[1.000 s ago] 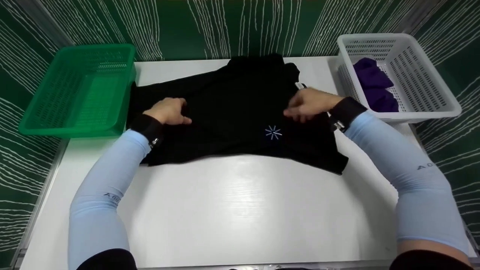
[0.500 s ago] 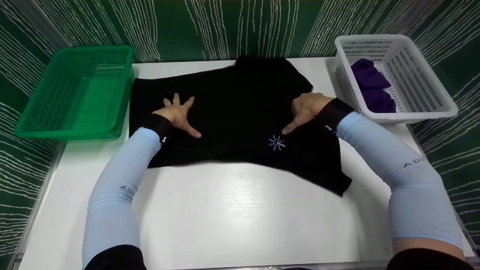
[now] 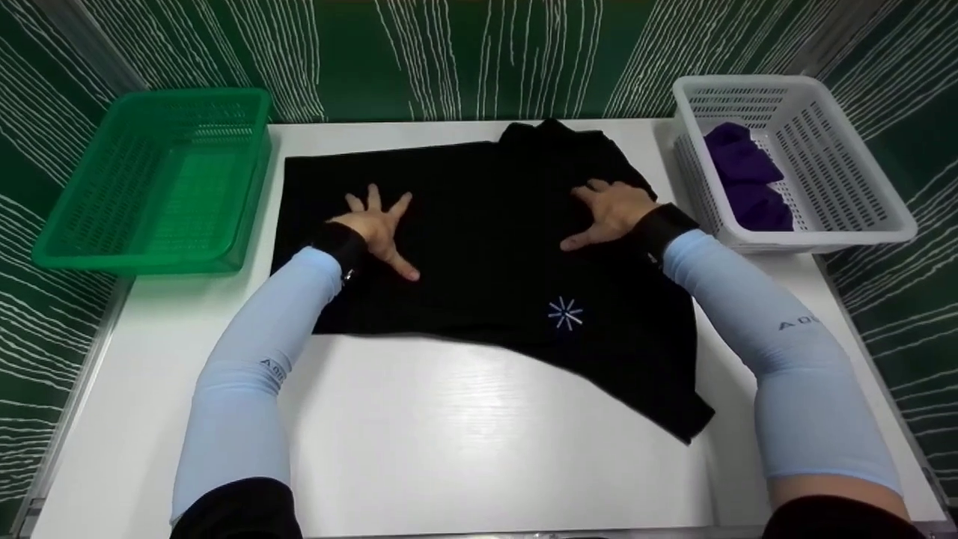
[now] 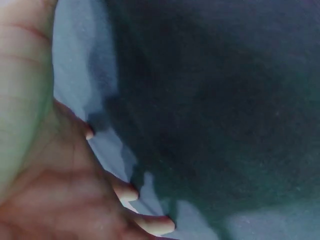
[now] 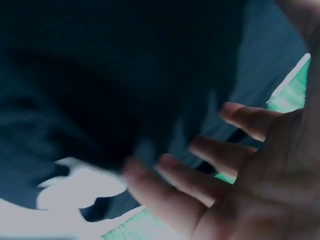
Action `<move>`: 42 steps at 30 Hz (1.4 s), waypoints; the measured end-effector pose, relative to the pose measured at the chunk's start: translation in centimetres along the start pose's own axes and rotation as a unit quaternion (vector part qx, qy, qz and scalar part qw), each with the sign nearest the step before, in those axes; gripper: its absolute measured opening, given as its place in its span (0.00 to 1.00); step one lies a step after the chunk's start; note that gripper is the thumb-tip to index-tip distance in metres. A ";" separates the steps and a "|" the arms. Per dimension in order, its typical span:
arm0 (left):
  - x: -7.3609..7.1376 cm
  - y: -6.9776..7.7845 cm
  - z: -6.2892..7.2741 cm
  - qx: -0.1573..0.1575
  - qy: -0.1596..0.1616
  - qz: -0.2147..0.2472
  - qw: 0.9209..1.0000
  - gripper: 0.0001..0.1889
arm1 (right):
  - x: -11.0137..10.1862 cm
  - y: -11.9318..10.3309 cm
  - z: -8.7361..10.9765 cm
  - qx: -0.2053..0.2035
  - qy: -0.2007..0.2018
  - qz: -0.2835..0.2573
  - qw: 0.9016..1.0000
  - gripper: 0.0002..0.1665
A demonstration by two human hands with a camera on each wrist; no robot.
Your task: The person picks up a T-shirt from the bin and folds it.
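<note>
A black T-shirt (image 3: 479,232) lies spread on the white table, its hem side at the left and its collar side at the back right. A small pale starburst print (image 3: 566,314) shows on its front. On the left part of the shirt rests my left hand (image 3: 376,230), fingers spread. My right hand (image 3: 612,212) is over the upper right part with thumb and fingers extended. In the left wrist view, the left fingertips (image 4: 159,225) touch the dark cloth. The right wrist view shows the right fingers (image 5: 167,197) stretched out, close to the fabric; contact is hard to tell.
At the left stands a green plastic basket (image 3: 153,262). A white plastic basket (image 3: 831,239) at the right holds folded purple cloth (image 3: 743,176). A green wall (image 3: 464,67) with white streaks borders the white table (image 3: 464,442) at the back.
The shirt has shifted right and its right sleeve has swung toward the near edge. Both hands have gone from bent fingers to spread ones; the left hand has moved right.
</note>
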State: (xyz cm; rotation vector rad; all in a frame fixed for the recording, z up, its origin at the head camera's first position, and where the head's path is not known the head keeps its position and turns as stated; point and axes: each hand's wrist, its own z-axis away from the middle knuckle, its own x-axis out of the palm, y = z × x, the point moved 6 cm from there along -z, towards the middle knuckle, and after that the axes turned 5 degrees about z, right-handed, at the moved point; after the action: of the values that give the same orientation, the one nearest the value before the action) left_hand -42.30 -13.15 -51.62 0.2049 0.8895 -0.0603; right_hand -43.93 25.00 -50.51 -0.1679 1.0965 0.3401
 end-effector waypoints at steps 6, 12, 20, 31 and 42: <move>-0.3 0.8 1.0 -0.018 0.022 -0.026 0.999 0.81 | -1.2 -0.6 0.0 0.013 -0.044 0.002 0.999 0.78; 1.1 2.1 2.4 -0.030 0.017 -0.084 0.996 0.84 | -1.8 -3.1 1.5 0.020 -0.038 0.060 0.997 0.75; 0.0 0.5 1.5 -0.039 0.042 -0.026 0.998 0.79 | -1.3 -3.3 0.7 0.016 -0.044 0.029 0.998 0.82; -2.6 0.9 0.9 0.124 0.255 0.032 0.959 0.46 | -2.8 -2.1 -0.4 -0.041 0.154 -0.011 0.987 0.53; 6.0 11.6 8.9 0.354 0.241 -0.074 0.901 0.37 | 2.4 -10.1 6.8 -0.273 -0.109 -0.039 0.955 0.19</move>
State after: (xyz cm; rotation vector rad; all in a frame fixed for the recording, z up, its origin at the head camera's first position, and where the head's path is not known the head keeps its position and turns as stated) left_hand -30.10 -3.38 -49.06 0.8619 1.3535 -0.4974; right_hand -33.68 18.07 -49.88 -0.6486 0.7536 0.5737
